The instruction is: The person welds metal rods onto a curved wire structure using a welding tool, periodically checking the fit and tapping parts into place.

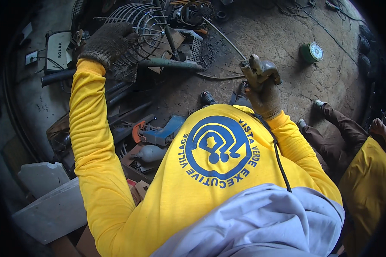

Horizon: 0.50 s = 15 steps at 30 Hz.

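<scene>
At the upper left, my left hand (108, 45), in a dark knitted work glove, is closed at the side of a round wire fan guard (148, 21). Its fingers are partly hidden against the wires. My right hand (263, 88) is raised in front of my body in a glove with brownish, rubber-coated fingers. Those fingers are bent inward, and whatever they hold, if anything, cannot be made out. A green metal pipe (171, 64) lies just beyond my left hand, below the guard.
A white box (59, 50) stands at the far left. Near my left arm lie a blue and orange tool (161, 132), a grey bottle (150, 153) and white slabs (51, 210). A green round can (312, 52) rests on the floor. Another person's legs (330, 132) are at the right.
</scene>
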Available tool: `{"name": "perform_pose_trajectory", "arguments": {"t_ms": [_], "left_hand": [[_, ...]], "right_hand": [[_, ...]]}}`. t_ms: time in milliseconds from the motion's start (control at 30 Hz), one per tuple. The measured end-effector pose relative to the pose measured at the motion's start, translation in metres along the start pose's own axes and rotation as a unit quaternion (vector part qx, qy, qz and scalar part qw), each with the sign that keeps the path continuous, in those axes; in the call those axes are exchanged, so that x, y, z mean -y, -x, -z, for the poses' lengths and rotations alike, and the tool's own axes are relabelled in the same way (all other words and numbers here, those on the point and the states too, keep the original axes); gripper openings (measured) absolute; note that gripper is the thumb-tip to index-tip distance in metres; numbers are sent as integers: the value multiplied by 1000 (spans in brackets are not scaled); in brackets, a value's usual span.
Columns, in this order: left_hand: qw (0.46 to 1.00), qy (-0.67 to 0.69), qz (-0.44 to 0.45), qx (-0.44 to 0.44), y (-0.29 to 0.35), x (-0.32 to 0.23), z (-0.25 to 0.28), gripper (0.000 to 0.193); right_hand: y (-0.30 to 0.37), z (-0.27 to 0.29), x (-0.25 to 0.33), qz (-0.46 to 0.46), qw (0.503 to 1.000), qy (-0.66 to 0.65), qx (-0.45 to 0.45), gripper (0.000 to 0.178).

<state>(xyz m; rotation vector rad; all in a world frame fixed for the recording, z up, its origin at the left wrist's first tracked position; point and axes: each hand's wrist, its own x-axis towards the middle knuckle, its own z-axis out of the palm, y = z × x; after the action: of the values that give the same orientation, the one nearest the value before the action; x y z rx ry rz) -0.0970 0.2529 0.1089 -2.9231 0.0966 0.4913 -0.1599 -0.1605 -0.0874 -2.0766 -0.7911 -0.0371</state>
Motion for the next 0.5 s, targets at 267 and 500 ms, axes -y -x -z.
{"name": "perform_pose_trajectory", "arguments": {"t_ms": [267, 500], "left_hand": [[1000, -2, 16, 22, 8, 5, 7, 32], [999, -5, 30, 32, 5, 4, 6, 33]], "right_hand": [[1, 7, -11, -22, 999, -33, -3, 45], [-5, 15, -1, 44, 999, 21, 0, 45]]}}
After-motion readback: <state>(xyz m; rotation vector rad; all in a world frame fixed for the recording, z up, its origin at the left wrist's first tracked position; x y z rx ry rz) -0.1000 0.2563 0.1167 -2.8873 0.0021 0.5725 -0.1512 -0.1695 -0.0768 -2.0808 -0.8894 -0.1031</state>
